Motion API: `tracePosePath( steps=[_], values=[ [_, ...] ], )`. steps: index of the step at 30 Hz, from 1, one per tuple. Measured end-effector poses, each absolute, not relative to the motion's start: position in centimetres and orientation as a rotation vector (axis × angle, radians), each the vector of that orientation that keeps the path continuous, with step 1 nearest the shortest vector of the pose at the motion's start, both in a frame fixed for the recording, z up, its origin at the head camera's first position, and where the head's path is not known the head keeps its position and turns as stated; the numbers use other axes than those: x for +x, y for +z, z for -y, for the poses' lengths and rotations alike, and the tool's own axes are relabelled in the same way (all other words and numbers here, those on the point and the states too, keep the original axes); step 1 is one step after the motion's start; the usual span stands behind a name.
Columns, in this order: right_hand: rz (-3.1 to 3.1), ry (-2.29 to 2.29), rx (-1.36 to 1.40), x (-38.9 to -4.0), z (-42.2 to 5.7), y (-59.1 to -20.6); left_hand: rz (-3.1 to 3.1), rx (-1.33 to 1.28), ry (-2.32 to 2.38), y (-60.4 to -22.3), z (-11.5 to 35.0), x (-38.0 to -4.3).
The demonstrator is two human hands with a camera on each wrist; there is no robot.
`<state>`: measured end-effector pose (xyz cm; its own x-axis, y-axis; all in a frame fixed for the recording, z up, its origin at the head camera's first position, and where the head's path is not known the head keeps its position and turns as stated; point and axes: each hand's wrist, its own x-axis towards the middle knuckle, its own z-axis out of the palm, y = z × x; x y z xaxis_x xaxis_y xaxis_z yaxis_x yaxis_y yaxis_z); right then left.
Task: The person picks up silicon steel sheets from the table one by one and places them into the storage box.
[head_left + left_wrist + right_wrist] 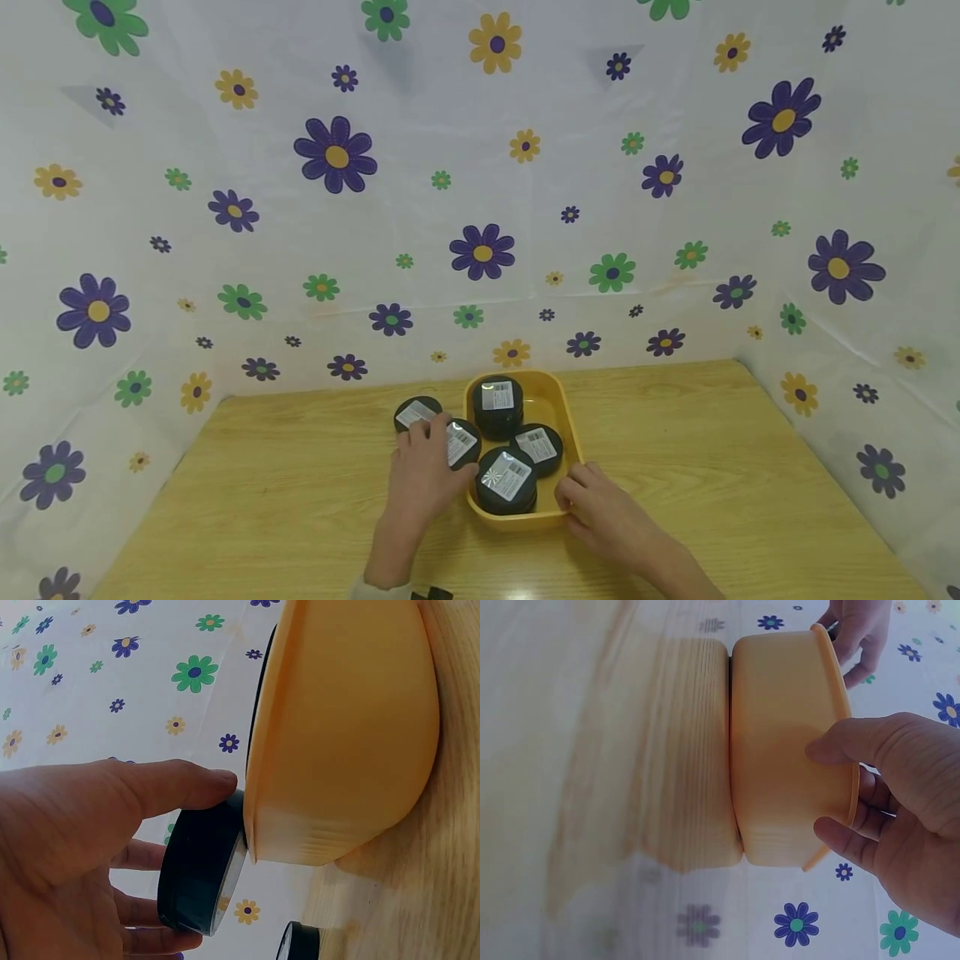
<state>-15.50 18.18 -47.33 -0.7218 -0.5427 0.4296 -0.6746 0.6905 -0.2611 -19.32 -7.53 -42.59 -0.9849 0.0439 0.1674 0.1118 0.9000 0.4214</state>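
Note:
My left hand [423, 471] grips a flat, round black container [461, 443] with a white label on one face, between thumb and fingers. In the left wrist view this black container [202, 862] is tilted and sits right by the rim of a yellow plastic basket [345, 727], off the table. My right hand [611, 512] holds the near right edge of the basket [558, 396], its thumb [832, 746] on the outer wall and fingers over the rim. Inside stand stacks of similar black containers [507, 481], [498, 407] and another container [536, 447].
One more black container [412, 408] lies on the wooden table [300, 475], left of the basket and partly behind my left hand. A white cloth with printed flowers [420, 208] hangs behind the table and along both sides.

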Motion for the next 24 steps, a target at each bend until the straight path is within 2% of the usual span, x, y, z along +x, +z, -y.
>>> tracePosePath(
  steps=[24],
  values=[
    [2.578,0.586,0.976,-15.54,-18.18,-47.18,2.893,-0.047,-0.817,-43.28,7.07,-20.0]
  ],
)
